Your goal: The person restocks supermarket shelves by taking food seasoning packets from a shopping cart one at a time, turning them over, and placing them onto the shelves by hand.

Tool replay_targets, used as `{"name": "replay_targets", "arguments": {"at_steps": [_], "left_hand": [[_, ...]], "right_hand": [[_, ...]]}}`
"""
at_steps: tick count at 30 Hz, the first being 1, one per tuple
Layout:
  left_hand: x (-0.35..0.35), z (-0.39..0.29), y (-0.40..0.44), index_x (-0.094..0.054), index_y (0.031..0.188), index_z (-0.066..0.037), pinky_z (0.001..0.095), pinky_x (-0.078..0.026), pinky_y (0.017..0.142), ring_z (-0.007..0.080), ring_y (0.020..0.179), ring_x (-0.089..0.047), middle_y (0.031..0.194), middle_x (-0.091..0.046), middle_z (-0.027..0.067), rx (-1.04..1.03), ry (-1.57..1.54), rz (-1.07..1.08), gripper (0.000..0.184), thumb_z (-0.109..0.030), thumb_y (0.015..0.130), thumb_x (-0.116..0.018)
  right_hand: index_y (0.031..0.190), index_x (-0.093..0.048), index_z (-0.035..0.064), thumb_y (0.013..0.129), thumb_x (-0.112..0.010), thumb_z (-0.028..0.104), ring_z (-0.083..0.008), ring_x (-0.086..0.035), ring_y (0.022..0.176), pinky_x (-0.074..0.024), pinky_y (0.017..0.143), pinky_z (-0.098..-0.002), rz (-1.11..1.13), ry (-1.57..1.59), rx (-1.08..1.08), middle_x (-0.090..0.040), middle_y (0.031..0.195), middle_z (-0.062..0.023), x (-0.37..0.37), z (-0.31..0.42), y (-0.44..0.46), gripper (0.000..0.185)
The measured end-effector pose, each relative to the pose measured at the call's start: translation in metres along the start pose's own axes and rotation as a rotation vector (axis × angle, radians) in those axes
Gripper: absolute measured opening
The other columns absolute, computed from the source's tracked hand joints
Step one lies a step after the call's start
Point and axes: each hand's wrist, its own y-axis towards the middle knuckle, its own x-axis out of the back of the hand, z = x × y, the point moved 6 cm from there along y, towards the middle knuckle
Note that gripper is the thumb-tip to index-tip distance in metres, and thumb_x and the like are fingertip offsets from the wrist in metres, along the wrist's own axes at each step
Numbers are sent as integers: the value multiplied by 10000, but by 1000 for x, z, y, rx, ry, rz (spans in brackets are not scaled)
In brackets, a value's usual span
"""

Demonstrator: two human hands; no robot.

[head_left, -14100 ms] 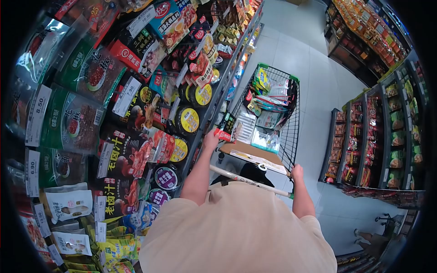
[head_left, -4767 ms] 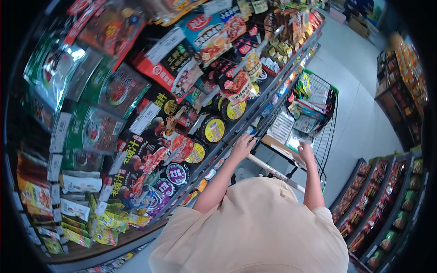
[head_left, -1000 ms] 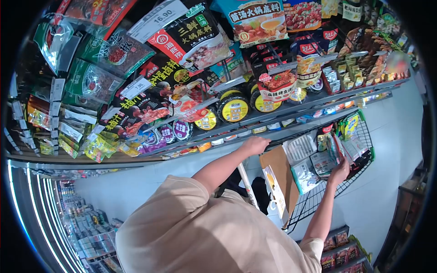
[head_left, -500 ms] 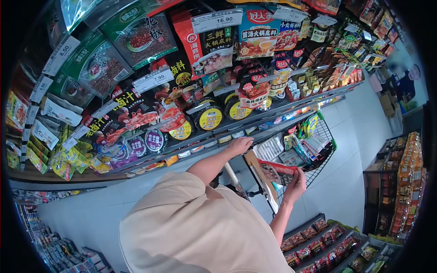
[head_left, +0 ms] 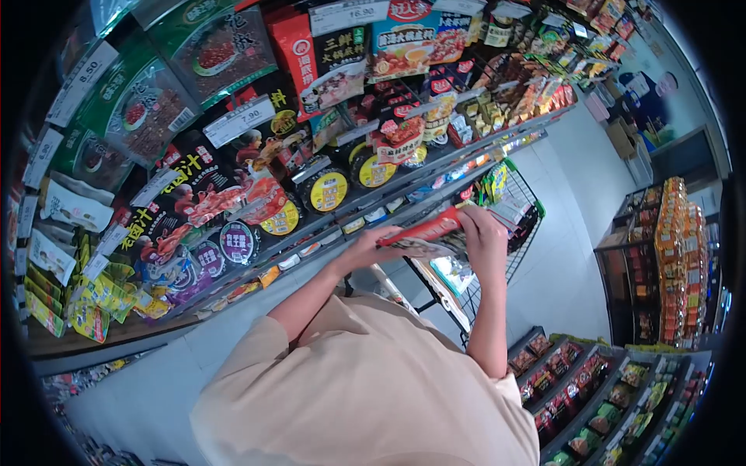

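- Left hand [head_left: 376,247]: fingers closed on one end of the red packet [head_left: 426,230].
- Right hand [head_left: 486,233]: fingers gripping the other end.
- The red packet is held tilted over the shopping cart [head_left: 541,208], near the stocked shelf [head_left: 404,190].

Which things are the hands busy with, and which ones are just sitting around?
Being used:
- red packet, held between the left hand and right hand
- shopping cart, just beyond the hands, with packets inside

Just sitting around:
- yellow-labelled tubs
- purple-labelled tubs
- green bags
- orange packets
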Motion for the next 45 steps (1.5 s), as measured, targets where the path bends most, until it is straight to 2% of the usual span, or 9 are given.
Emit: {"name": "replay_targets", "arguments": {"at_steps": [3, 8, 14, 20, 24, 27, 31, 40, 45], "left_hand": [[10, -6, -9, -564, 1343, -12, 313, -492, 946, 143, 1135, -610, 1230, -668, 111, 76, 102, -20, 543, -208, 883, -774], [27, -26, -29, -593, 1322, -27, 277, -512, 901, 92, 1032, -604, 1192, -671, 26, 238, -407, -125, 452, -109, 901, -737], [54, -39, -53, -588, 1329, -31, 284, -504, 926, 100, 1057, -606, 1183, -675, 30, 139, -349, -269, 438, -77, 910, -706], [64, -48, -62, -600, 1299, -16, 279, -531, 882, 103, 1012, -636, 1151, -684, 29, 131, -482, -330, 388, -87, 928, -689], [69, -39, -56, -603, 1288, -18, 271, -552, 823, 101, 987, -645, 1140, -687, 25, 49, -517, -377, 374, -87, 930, -685], [75, -41, -53, -602, 1283, -16, 261, -557, 790, 100, 978, -650, 1145, -688, 26, -9, -569, -422, 360, -103, 942, -679], [85, -53, -51, -599, 1274, -14, 273, -567, 811, 103, 971, -655, 1133, -687, 35, 10, -589, -526, 343, -136, 961, -668], [113, -60, -46, -633, 1235, -40, 241, -543, 745, 77, 899, -639, 1084, -687, 6, -120, -509, -656, 344, -208, 945, -711], [121, -56, -44, -632, 1246, -50, 215, -531, 717, 50, 874, -626, 1054, -688, -2, -99, -425, -651, 354, -204, 940, -721]], "right_hand": [[989, -696, -21, 908, -664, 114, -359, -677, 822, -529, 751, -372, 113, 40, 83, -693, 901, -189, -14, 25, 24, 160], [954, -717, 31, 903, -677, 205, -376, -675, 802, -536, 699, -435, 191, 2, 233, -699, 885, -165, -32, 60, 64, 185], [954, -724, 20, 901, -693, 254, -383, -679, 801, -538, 703, -418, 256, 30, 167, -702, 853, -196, -27, 81, 92, 241], [1027, -714, 2, 894, -729, 166, -209, -699, 772, -524, 722, -319, 239, 280, 25, -738, 869, -114, -34, 71, 98, 211], [1131, -666, -15, 885, -720, 142, -308, -687, 958, -523, 852, -375, 92, 260, 207, -710, 1045, -174, -39, 88, 100, 297], [1241, -616, 19, 869, -705, 108, -372, -545, 1239, -449, 1019, -436, 21, 132, 359, -623, 1235, -199, -41, 100, 103, 393], [1275, -602, 31, 881, -682, 96, -406, -431, 1351, -383, 1102, -479, -115, 12, 475, -544, 1367, -193, -44, 116, 104, 407], [1218, -682, 107, 897, -666, 133, -414, -389, 1382, -323, 1123, -562, -122, -152, 662, -503, 1424, -171, -59, 148, 101, 323], [1288, -653, 129, 919, -649, 146, -427, -333, 1423, -281, 1150, -579, -117, -202, 692, -423, 1506, -176, -64, 159, 101, 369]]}}
